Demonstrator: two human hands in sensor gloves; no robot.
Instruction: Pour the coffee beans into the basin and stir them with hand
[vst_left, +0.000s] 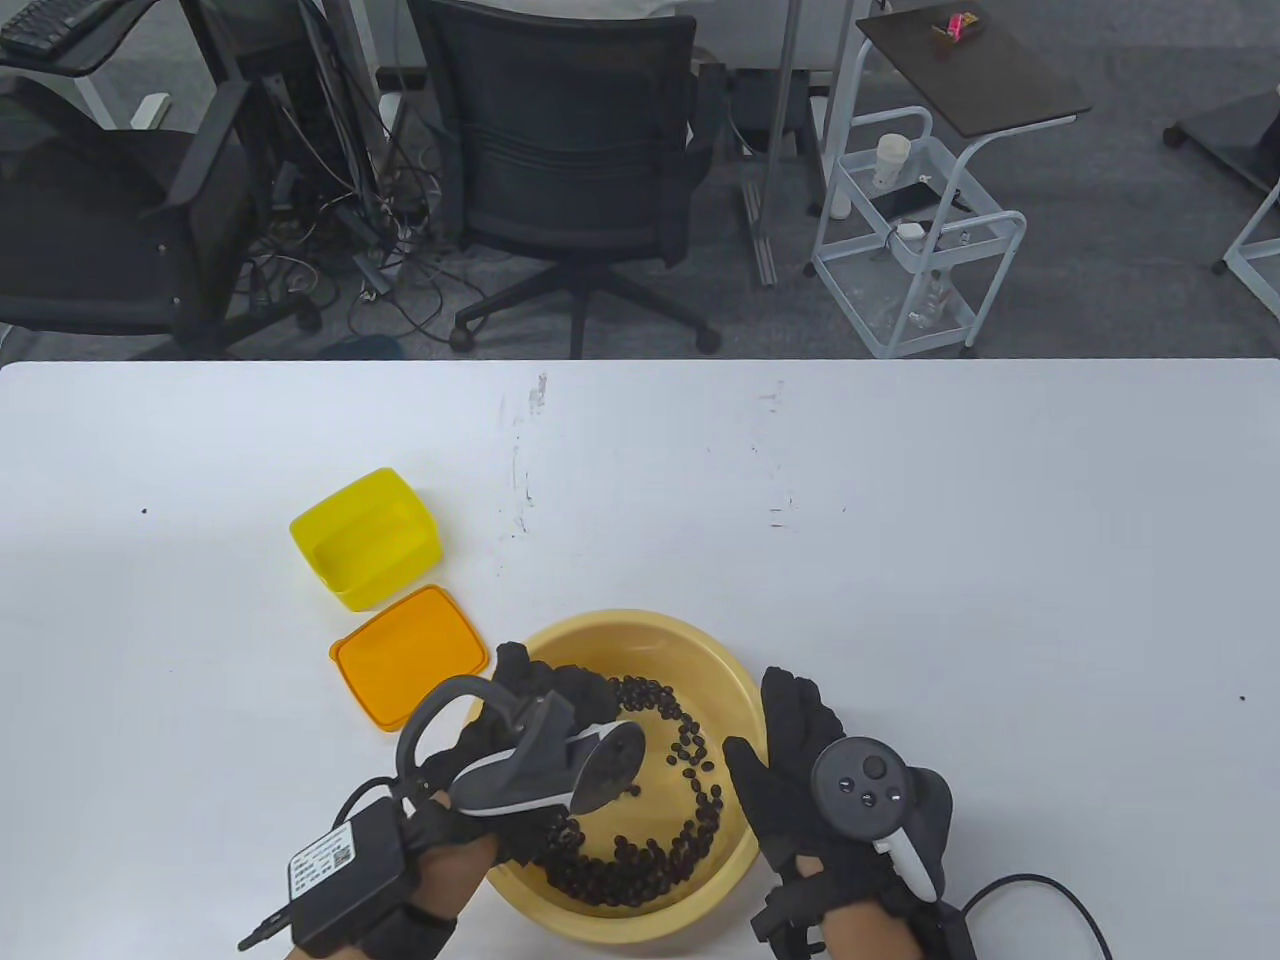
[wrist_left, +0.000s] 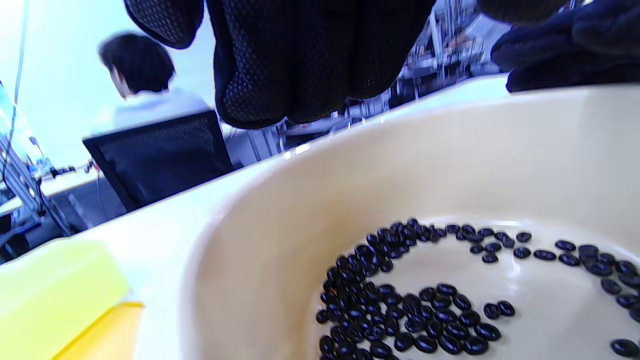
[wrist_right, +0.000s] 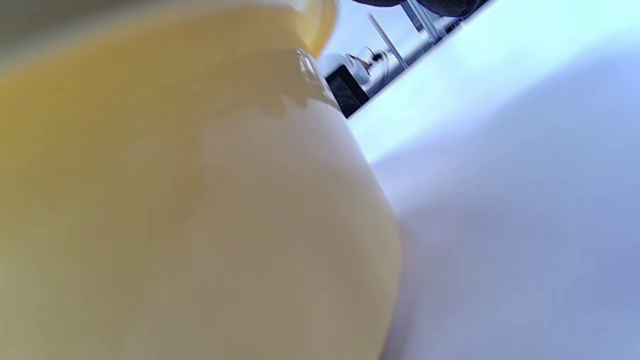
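The beige plastic basin (vst_left: 640, 632) sits on the white table (vst_left: 900, 520), close to the table's near edge. Dark coffee beans (vst_left: 690, 760) lie on the basin's floor in a loose ring, thickest along the near and left parts, with the centre mostly bare. The left wrist view confirms beans (wrist_left: 400, 305) spread over the pale floor in a curved band.

The left hand (vst_left: 540, 720) is inside the basin at its left side, the tracker on its back hiding most of the fingers. In the left wrist view the gloved fingers (wrist_left: 300, 60) hang above the beans without visibly touching them; they hold nothing and look only loosely bent. Contact with the beans cannot be confirmed.

The right hand (vst_left: 800, 770) rests against the basin's right rim, thumb on the inner side and fingers over the outer wall, appearing to hold the rim. The right wrist view shows only the basin's outer wall (wrist_right: 200, 200), close and blurred, and the table beside it.

Beyond the basin's left side stands a yellow rectangular container (vst_left: 365, 540), upright and with no beans visible inside. Its orange lid (vst_left: 410, 655) lies flat between the container and the basin, just beside the basin's rim.
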